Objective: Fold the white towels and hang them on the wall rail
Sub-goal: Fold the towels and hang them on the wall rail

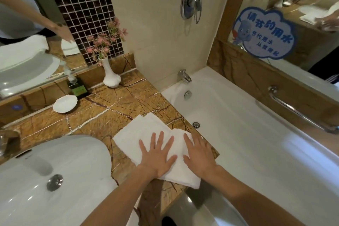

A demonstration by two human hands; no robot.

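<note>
A folded white towel (141,132) lies on the brown marble counter (102,113) between the sink and the bathtub. My left hand (157,156) presses flat on its middle with the fingers spread. My right hand (199,154) lies flat on the towel's right part, close to the counter's edge over the tub. A chrome rail (297,110) runs along the tub's far wall at the right; no towel hangs on it.
White sink (55,180) at the lower left. White bathtub (256,143) at the right with spout (185,75) and drain. On the counter's back stand a white vase with pink flowers (111,77), a soap bottle (77,86) and a white dish (65,103). Mirrors behind.
</note>
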